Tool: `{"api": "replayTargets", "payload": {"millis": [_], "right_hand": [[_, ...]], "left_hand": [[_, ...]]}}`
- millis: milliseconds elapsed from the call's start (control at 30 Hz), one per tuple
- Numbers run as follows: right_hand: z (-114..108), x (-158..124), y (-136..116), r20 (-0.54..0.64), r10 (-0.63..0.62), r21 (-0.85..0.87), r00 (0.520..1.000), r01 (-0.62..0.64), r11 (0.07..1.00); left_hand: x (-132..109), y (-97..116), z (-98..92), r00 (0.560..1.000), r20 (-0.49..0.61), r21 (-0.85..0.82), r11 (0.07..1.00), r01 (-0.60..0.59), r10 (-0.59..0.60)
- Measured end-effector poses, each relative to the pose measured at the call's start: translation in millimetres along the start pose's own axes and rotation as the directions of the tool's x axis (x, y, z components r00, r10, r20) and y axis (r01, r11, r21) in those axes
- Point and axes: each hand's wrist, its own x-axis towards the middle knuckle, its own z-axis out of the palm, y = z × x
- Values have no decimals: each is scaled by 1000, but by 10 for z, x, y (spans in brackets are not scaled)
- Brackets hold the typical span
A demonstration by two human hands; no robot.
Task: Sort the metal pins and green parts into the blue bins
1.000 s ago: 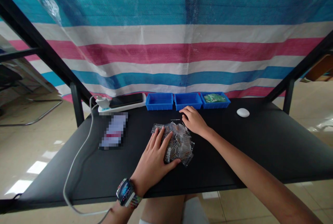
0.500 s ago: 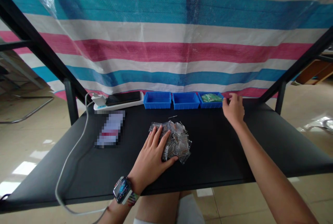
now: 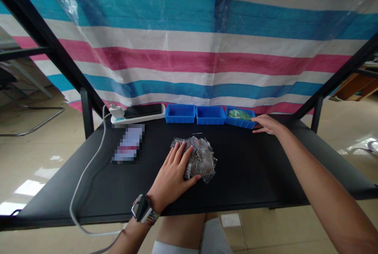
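Note:
My left hand (image 3: pixel 173 171) lies with its fingers spread on a pile of small clear plastic bags (image 3: pixel 202 159). Copper-coloured and silvery thin parts show inside the bags, too small to name. A single thin metal piece (image 3: pixel 197 133) lies just behind the pile. At the back right, my right hand (image 3: pixel 267 124) grips the right end of a blue bin (image 3: pixel 240 124), fingertips at its rim and thumb lower down. Green packets (image 3: pixel 238 114) lie inside that bin, which sits slightly turned against its neighbour.
Two more blue bins (image 3: pixel 180 119) stand in the same row. Left of them, a white power strip (image 3: pixel 147 118) has a dark phone (image 3: pixel 143 110) on it and a plugged-in charger (image 3: pixel 116 111). A white cable (image 3: pixel 85 167) crosses the black table (image 3: pixel 242 179). A blurred-out phone-like object (image 3: pixel 128 143) lies nearer.
My right hand has come down onto the right bin's end, and the bin has turned slightly, its right end nearer me. My left hand stays on the bags. The view has shifted a little.

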Motion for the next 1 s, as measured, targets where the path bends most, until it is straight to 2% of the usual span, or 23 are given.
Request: {"api": "replayTargets", "payload": {"millis": [133, 200, 267, 400, 467, 533, 667, 800, 933, 1000], "right_hand": [[-39, -152, 46, -74, -83, 110, 994, 91, 990], [-56, -289, 89, -146, -179, 155, 973, 201, 967], [-33, -479, 143, -205, -297, 195, 933, 336, 922], [187, -912, 255, -301, -403, 239, 864, 477, 846], [343, -1087, 293, -335, -450, 184, 828, 525, 831], [487, -1216, 312, -362, -544, 52, 757, 599, 799], [700, -1403, 313, -341, -750, -234, 566, 722, 651], [821, -1563, 315, -283, -827, -274, 486, 785, 555], [828, -1663, 294, -233, -910, -377, 344, 830, 411], [805, -1695, 265, -216, -930, -408, 297, 838, 362]], "left_hand": [[3, -1, 0, 1000, -18, -5, 1000, -12, 12], [6, 4, -12, 1000, -6, -2, 1000, -16, 16], [9, 9, -21, 1000, 0, -2, 1000, -16, 16], [9, 5, -14, 1000, -17, -16, 1000, -21, 20], [9, 3, -10, 1000, -22, -23, 999, -23, 22], [10, 5, -15, 1000, -18, -26, 999, -22, 22], [14, 19, -35, 1000, 2, -17, 1000, -15, 15], [12, 21, -20, 1000, -12, -29, 999, -13, 13], [5, 10, 9, 1000, -27, -40, 999, -13, 12], [4, 9, 8, 1000, -28, -41, 999, -13, 12]]}}
